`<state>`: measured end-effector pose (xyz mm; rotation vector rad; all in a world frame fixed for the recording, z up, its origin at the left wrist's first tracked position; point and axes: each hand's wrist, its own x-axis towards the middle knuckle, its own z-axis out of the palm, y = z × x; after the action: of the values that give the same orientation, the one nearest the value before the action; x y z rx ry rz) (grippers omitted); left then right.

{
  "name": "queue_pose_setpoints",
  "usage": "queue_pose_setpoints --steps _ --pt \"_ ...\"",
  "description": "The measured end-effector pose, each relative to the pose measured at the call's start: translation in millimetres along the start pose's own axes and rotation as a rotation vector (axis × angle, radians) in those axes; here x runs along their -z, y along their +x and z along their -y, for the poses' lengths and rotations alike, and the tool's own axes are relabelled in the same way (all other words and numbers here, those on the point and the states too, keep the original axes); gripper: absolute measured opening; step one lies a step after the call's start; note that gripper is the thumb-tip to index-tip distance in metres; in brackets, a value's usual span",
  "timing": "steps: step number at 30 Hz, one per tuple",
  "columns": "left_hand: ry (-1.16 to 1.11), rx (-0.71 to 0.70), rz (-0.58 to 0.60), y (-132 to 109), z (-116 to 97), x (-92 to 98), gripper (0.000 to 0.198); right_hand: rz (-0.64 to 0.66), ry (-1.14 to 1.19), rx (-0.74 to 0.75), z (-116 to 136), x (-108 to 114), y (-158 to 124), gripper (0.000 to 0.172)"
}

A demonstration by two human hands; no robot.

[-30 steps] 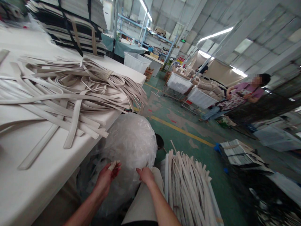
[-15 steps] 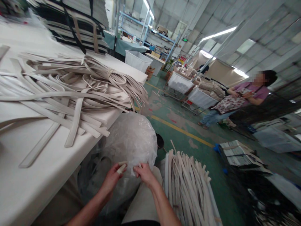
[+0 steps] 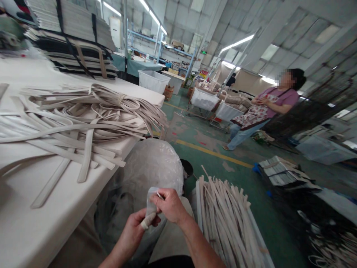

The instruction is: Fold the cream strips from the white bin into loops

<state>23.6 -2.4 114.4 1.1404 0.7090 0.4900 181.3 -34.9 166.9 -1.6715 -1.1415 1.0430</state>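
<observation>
My left hand point(image 3: 135, 229) is closed on the lower end of a short, pale, slightly see-through strip point(image 3: 151, 204). A cream wrapping point(image 3: 147, 220) covers one of its digits. My right hand point(image 3: 171, 206) pinches the same strip near its upper end, with a small white tip poking out by the fingers. Both hands are close together above my lap, in front of a large clear plastic bag point(image 3: 156, 160). What the strip is made of, I cannot make out.
Left, a white table point(image 3: 64, 208) bears a tied bundle of beige straps point(image 3: 119, 102) and loose ones. Right of my lap stands a white bin point(image 3: 269, 257) packed with beige strips point(image 3: 223, 212). A person in a flowered apron point(image 3: 248, 117) walks on the green floor beyond.
My hands were slightly apart and lower detail showed between them; now they meet, with the pale strip stretched upright between. The view has turned slightly, and the person has stepped leftward.
</observation>
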Motion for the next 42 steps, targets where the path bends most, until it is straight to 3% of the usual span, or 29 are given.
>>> queue_pose_setpoints --steps 4,9,13,26,30,36,42 --pt "-0.063 0.039 0.003 -5.1 -10.6 1.9 0.063 0.005 -0.056 0.035 4.3 -1.2 -1.4 0.031" --pt "-0.068 0.016 -0.110 -5.4 -15.8 12.4 0.046 0.009 -0.175 0.033 8.3 -5.0 -6.3 0.034" --pt "-0.069 0.031 -0.155 -4.9 -14.7 16.7 0.047 0.024 -0.196 0.044 4.9 -9.2 -6.3 0.036" --pt "-0.055 0.174 0.108 -1.5 1.8 18.1 0.057 -0.019 -0.302 0.050 0.2 -4.2 3.0 0.037" --pt "-0.034 0.199 0.129 -0.5 8.9 22.7 0.057 -0.020 -0.337 0.060 -2.6 -5.7 5.4 0.038" --pt "-0.116 0.170 0.052 0.4 9.8 24.3 0.055 -0.007 -0.352 0.050 -4.2 -7.2 7.7 0.036" --pt "-0.107 0.234 0.208 -4.0 9.3 21.8 0.054 -0.013 -0.375 0.057 -6.5 -7.7 8.4 0.038"
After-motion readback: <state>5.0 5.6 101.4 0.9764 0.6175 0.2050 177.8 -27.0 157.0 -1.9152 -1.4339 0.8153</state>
